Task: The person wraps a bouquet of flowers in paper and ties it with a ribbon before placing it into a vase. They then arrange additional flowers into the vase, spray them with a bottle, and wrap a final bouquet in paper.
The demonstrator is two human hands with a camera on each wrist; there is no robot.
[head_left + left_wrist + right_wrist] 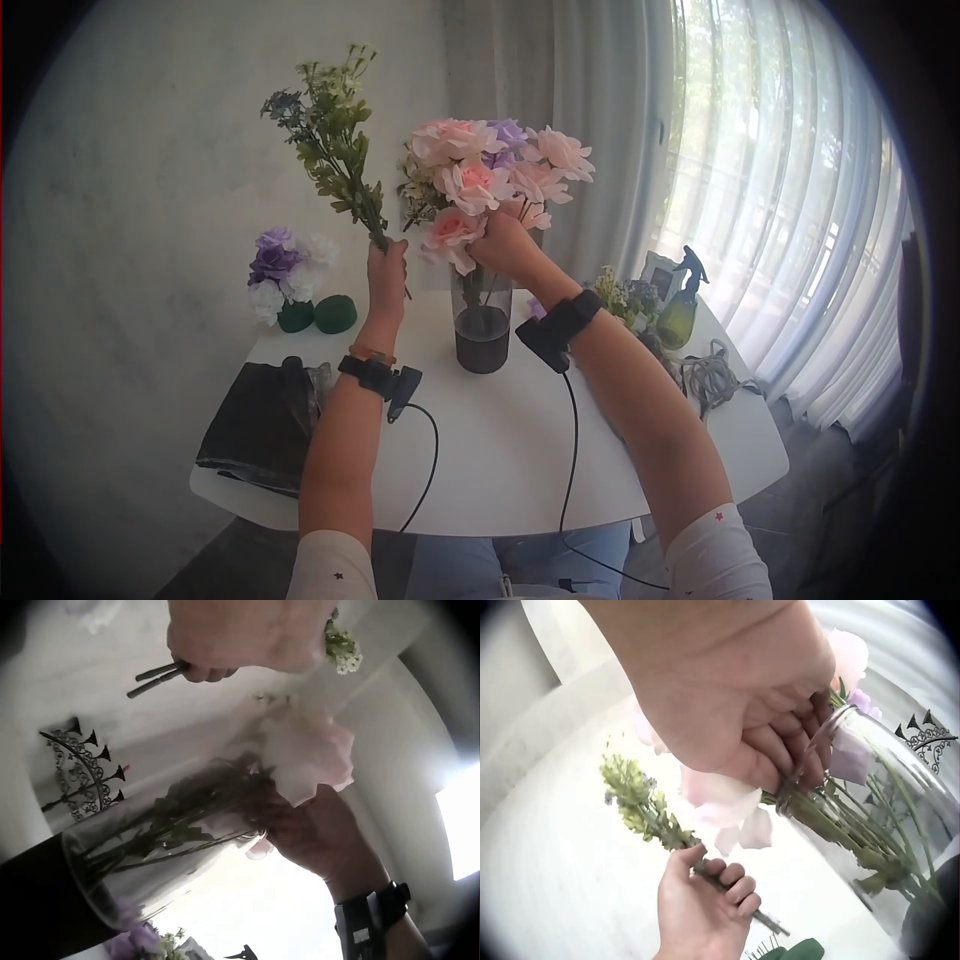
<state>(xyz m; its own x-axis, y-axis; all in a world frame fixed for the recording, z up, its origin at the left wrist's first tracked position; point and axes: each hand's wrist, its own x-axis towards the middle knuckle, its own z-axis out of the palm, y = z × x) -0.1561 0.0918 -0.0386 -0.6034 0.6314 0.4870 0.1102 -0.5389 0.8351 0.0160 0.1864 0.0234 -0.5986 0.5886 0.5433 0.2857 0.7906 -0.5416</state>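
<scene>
My left hand grips the stems of a bunch of leafy green sprigs with small pale and bluish blossoms, held upright left of the vase. The cut stem ends poke out below the fist. A tall glass vase, clear above and dark at the bottom, stands on the table with pink roses and a purple flower. At its mouth, my right hand curls its fingers round the flower stems, close against the rim. Roses partly hide these fingers in the head view.
White and purple flowers stand at the table's left by dark green foam pieces. A black bag lies at the left front. On the right are a green spray bottle, loose flowers and a coiled grey cord.
</scene>
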